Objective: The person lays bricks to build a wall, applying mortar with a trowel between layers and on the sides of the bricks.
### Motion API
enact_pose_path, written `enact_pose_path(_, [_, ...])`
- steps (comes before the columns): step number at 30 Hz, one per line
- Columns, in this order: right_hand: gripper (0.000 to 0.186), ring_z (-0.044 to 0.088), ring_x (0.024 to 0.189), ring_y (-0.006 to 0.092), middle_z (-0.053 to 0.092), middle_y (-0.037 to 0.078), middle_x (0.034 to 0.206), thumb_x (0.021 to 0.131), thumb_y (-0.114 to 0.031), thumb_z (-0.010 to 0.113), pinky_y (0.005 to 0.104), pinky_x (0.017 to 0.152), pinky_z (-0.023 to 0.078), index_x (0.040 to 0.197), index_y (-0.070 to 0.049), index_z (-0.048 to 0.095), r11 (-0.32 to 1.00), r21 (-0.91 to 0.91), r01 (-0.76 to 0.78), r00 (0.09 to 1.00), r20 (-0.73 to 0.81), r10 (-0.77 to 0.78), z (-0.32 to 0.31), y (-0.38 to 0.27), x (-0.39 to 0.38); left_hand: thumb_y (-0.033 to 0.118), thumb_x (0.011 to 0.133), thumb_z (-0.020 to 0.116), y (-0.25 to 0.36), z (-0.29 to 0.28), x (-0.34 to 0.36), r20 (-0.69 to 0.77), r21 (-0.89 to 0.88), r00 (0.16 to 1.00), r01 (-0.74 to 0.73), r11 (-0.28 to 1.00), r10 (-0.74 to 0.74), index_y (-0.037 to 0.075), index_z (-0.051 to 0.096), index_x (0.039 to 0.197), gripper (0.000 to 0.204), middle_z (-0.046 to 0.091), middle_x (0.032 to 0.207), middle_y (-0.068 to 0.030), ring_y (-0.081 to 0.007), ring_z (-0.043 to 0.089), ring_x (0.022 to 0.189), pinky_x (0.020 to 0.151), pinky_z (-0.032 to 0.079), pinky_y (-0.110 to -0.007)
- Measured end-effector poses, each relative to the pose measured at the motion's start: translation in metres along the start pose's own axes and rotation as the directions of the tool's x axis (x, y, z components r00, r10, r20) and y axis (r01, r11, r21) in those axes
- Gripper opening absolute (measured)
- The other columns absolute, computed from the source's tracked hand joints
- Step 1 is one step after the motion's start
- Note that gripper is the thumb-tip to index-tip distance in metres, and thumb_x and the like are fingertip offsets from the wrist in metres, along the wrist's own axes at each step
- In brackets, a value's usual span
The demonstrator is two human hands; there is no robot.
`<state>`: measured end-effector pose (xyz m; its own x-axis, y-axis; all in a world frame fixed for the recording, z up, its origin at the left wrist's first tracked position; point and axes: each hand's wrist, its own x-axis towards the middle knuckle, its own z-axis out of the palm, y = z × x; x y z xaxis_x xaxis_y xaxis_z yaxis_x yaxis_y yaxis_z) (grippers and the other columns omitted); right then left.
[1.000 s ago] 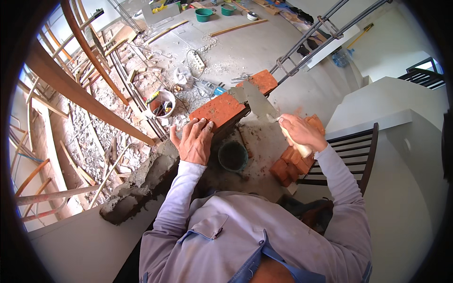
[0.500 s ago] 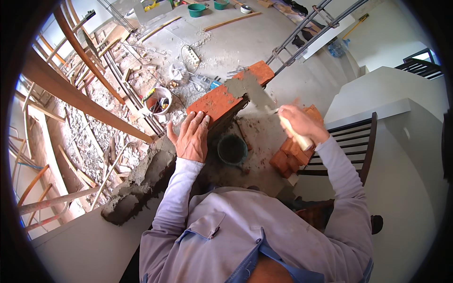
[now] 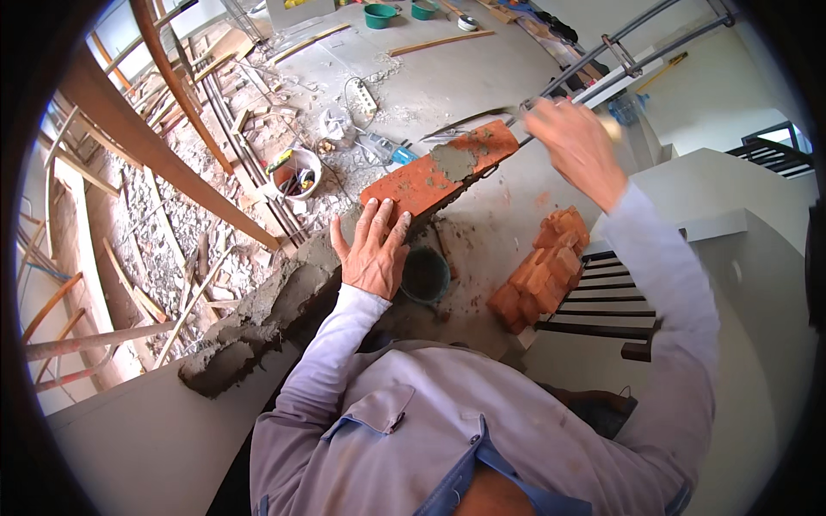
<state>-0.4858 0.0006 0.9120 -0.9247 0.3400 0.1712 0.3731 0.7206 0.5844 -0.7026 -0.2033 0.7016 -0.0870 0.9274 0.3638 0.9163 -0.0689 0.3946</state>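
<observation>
An orange brick course [image 3: 409,187] runs away from me along the top of the wall, with a patch of grey mortar [image 3: 453,162] on its upper face. My left hand [image 3: 374,258] lies with fingers spread, its fingertips touching the near end of the brick. My right hand [image 3: 575,146] is closed round the pale handle of a trowel, raised beyond the far right end of the bricks. The trowel's blade [image 3: 471,123] appears nearly edge-on, reaching left above the far edge of the course. Wet mortar [image 3: 297,288] covers the wall top left of my left hand.
A dark bucket [image 3: 426,275] stands below the wall. Loose orange bricks [image 3: 546,271] are piled beside a dark railing [image 3: 607,297]. Over the wall lie rubble, a white bucket of tools [image 3: 295,175] and a blue power tool [image 3: 391,150]. A metal rod frame [image 3: 619,56] slants at upper right.
My right hand has lifted the trowel off the bricks, moving it up and away to the right, and its blade has turned edge-on. The left hand stays at the brick's near end.
</observation>
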Motion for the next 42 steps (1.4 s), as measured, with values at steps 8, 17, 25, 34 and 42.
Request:
enact_pose_path(8, [0.004, 0.058, 0.09, 0.0189, 0.059, 0.001, 0.086, 0.081, -0.01, 0.06, 0.0358, 0.076, 0.044, 0.081, -0.014, 0.062, 0.964, -0.125, 0.234, 0.971, 0.073, -0.227, 0.052, 0.043, 0.041, 0.027, 0.08, 0.072, 0.006, -0.004, 0.007, 0.045, 0.007, 0.999, -0.005, 1.0, 0.005, 0.028, 0.051, 0.139, 0.063, 0.042, 0.149, -0.0027, -0.023, 0.035, 0.142, 0.112, 0.008, -0.064])
enact_pose_path(17, [0.03, 0.062, 0.084, 0.0397, 0.063, 0.02, 0.086, 0.096, -0.029, 0.054, 0.0467, 0.074, 0.047, 0.096, 0.001, 0.056, 0.128, 0.578, -0.806, 0.588, 0.755, 0.292, 0.037, -0.046, -0.113, 0.017, 0.086, 0.064, -0.006, -0.008, 0.018, 0.032, 0.093, 0.995, -0.1, 0.991, 0.097, 0.03, 0.058, 0.131, 0.048, 0.053, 0.14, -0.0002, -0.0202, 0.047, 0.132, 0.109, 0.02, -0.056])
enact_pose_path(25, [0.034, 0.063, 0.077, 0.0445, 0.063, 0.026, 0.085, 0.1, -0.033, 0.048, 0.0501, 0.068, 0.048, 0.099, 0.001, 0.051, -0.047, 0.581, -0.813, 0.381, 0.591, 0.711, 0.059, -0.126, -0.203, 0.023, 0.083, 0.068, -0.002, -0.021, 0.016, 0.176, 0.162, 0.98, -0.127, 0.979, 0.098, 0.029, 0.048, 0.143, 0.063, 0.044, 0.15, -0.0012, -0.021, 0.039, 0.139, 0.11, 0.019, -0.055])
enact_pose_path(34, [0.037, 0.053, 0.05, 0.0137, 0.051, 0.005, 0.07, 0.104, -0.037, 0.038, 0.031, 0.039, 0.046, 0.097, -0.002, 0.049, -0.098, 0.533, -0.84, 0.536, 0.844, -0.005, 0.057, -0.004, -0.094, 0.027, 0.085, 0.067, -0.004, -0.01, 0.02, 0.129, 0.155, 0.978, -0.184, 0.971, 0.165, 0.028, 0.048, 0.144, 0.062, 0.044, 0.15, -0.003, -0.0239, 0.039, 0.139, 0.11, 0.018, -0.056])
enact_pose_path(42, [0.022, 0.068, 0.078, 0.0383, 0.066, 0.022, 0.078, 0.091, -0.015, 0.048, 0.0472, 0.072, 0.054, 0.094, 0.001, 0.063, 0.565, 0.664, -0.489, 0.861, 0.472, 0.19, 0.031, -0.1, -0.111, 0.033, 0.087, 0.065, 0.001, -0.014, 0.011, 0.172, 0.224, 0.981, -0.124, 0.967, 0.086, 0.026, 0.046, 0.146, 0.063, 0.042, 0.152, -0.0029, -0.0231, 0.035, 0.142, 0.113, 0.016, -0.056])
